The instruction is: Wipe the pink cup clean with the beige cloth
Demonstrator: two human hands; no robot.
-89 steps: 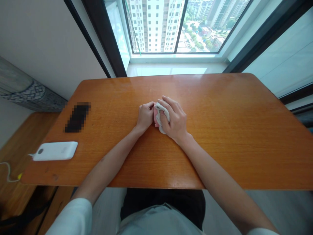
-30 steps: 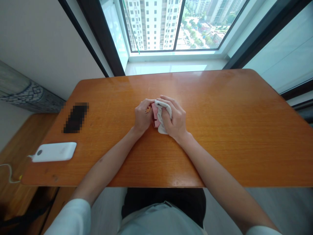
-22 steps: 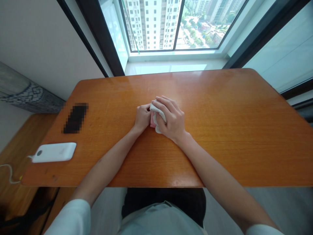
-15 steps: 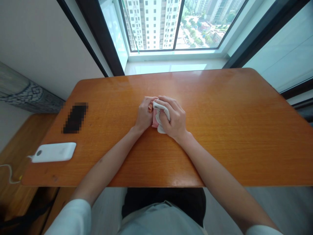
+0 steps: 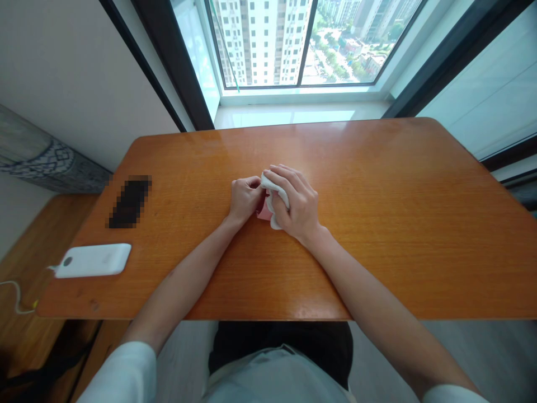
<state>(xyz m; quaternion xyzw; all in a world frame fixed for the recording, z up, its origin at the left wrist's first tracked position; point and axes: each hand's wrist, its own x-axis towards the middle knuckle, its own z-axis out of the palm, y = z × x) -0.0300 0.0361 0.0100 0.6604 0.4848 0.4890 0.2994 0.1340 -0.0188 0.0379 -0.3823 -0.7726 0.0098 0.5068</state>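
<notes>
My two hands meet at the middle of the orange wooden table [image 5: 377, 212]. My left hand [image 5: 243, 198] is closed around a small pink object [image 5: 264, 213], most of which is hidden between the hands. My right hand [image 5: 296, 204] grips a crumpled white cloth [image 5: 273, 193] and presses it against the pink object. What the pink object is cannot be made out.
A white power bank [image 5: 93, 260] with a cable lies near the table's left front corner. A dark pixelated object [image 5: 130, 201] lies behind it. A lower wooden surface [image 5: 25, 252] sits left of the table, and a large window [image 5: 293, 45] lies beyond the far edge.
The right hand has rubbed the cloth back and forth over the pink object, whose visible part changes as the left hand shifts its hold. The hands stay at the table's middle.
</notes>
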